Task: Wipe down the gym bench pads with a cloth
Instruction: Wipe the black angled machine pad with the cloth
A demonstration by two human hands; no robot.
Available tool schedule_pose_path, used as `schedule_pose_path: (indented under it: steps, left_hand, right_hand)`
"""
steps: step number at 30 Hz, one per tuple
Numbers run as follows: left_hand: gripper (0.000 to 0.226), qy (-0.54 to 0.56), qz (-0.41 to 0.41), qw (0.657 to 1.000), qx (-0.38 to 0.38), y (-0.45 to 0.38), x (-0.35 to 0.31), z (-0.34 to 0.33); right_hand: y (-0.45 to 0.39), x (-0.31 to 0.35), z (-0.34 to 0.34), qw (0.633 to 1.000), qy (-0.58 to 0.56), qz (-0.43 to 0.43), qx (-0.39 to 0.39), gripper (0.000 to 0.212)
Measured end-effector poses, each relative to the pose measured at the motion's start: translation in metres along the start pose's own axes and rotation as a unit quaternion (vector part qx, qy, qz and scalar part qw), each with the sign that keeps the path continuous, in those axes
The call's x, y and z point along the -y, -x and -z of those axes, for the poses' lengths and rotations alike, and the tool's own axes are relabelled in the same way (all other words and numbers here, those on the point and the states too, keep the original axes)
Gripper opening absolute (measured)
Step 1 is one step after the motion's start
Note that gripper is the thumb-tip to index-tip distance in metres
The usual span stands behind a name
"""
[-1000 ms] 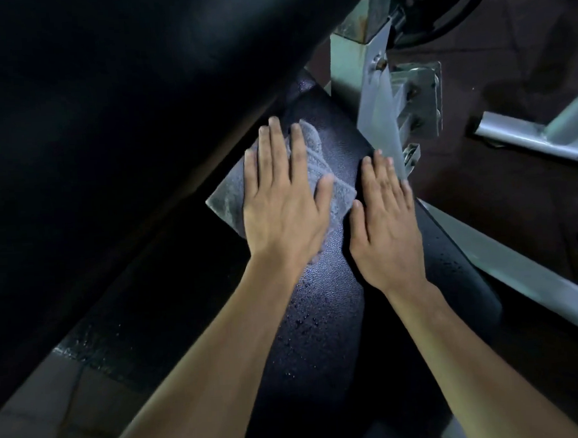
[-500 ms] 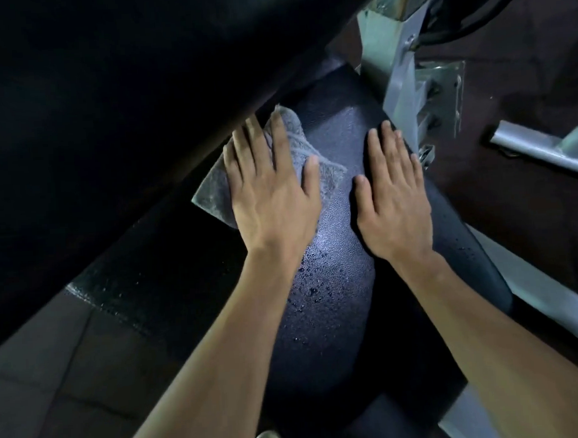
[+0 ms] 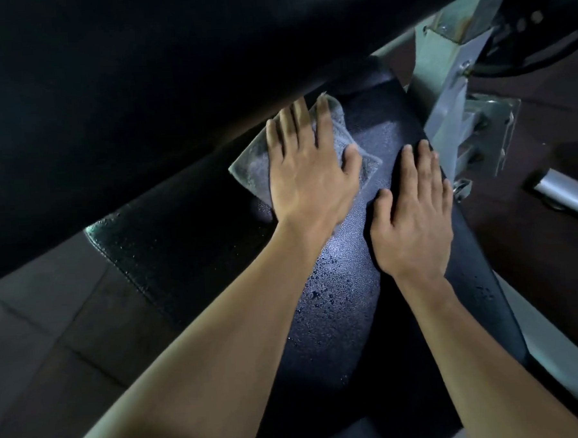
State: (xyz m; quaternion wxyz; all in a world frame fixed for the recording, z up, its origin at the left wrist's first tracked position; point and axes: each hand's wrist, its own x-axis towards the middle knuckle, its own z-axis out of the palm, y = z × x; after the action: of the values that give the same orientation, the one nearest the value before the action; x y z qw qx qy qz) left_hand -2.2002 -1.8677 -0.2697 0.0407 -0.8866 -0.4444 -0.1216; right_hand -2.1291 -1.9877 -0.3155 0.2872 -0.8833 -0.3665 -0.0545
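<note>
The back pad (image 3: 123, 76) fills the upper left, dark and slanting over the seat pad (image 3: 345, 299), which runs from the bottom middle up to the grey frame (image 3: 449, 116). Compared with a second ago, the cloth (image 3: 347, 148) now lies further up the seat pad, its far edge tucked close under the back pad. So the wipe is moving into the crease between the two pads, while droplets still bead on the near stretch by the wrists; I judge the seat pad only partly wiped, with that wet patch left to do.

The left hand (image 3: 309, 181) lies spread and flat on the cloth, pressing it down rather than gripping it. The right hand (image 3: 414, 212) is likewise flat and open, holding nothing, resting bare on the seat pad just beside the cloth, near the frame.
</note>
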Motion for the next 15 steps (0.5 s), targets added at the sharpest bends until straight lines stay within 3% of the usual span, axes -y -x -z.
schedule_pose_path:
  steps: [15]
  left_hand:
    - [0.073,0.02,0.041,0.999,-0.022,0.033,0.006,0.0]
  right_hand:
    - [-0.001,-0.001,0.0,1.0,-0.009,0.027,0.003,0.065]
